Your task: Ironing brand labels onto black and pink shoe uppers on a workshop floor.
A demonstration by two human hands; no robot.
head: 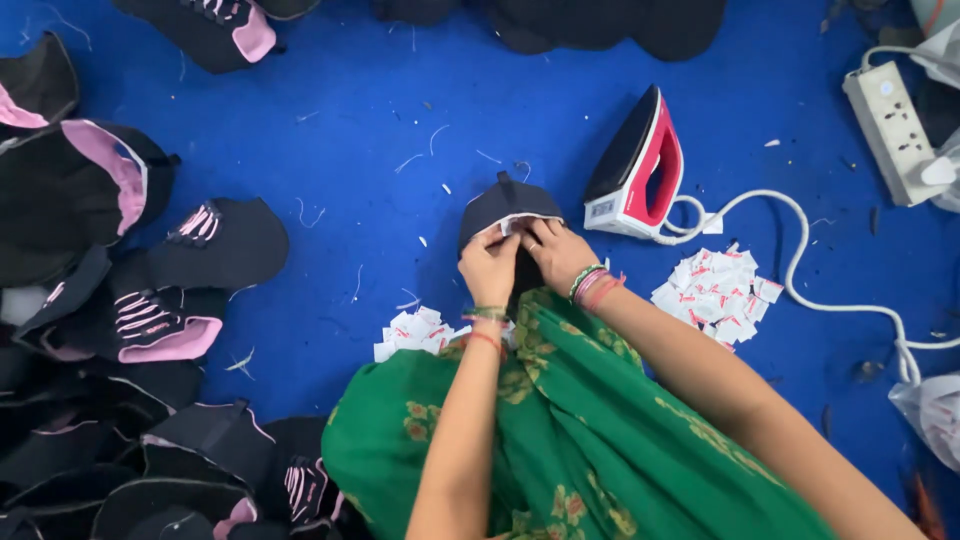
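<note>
Far out beyond our left hand, along the left edge of the blue floor covering (370, 110), we see a heap of black and pink caps (130, 330), some turned inside out so their pink linings and stitching show. Closer in, just below and beside the left wrist, a small pile of white labels with red print (415, 332) lies at the edge of our green patterned cloth (560, 440), which covers the lap. Our left hand (488, 266) is closed, its fingertips pinching the lower rim of a dark cap (505, 205) that sits on the floor directly above both hands; a thin bracelet rings the wrist. Between the two hands, at the cap's rim, a small white label (522, 222) shows, and both sets of fingers press on it. Our right hand (555, 252) lies touching the left one, fingers curled down on the same rim and label, with green and pink bangles at the wrist. Up and to the right of that hand, near but apart, a red, white and black clothes iron (640, 170) stands on the floor. Its white cord (800, 240) loops away to the right. Below the iron, to the right of our right forearm, lies a second, larger pile of labels (718, 295). Far off at the upper right, a white power strip (890, 130) rests by the edge.
</note>
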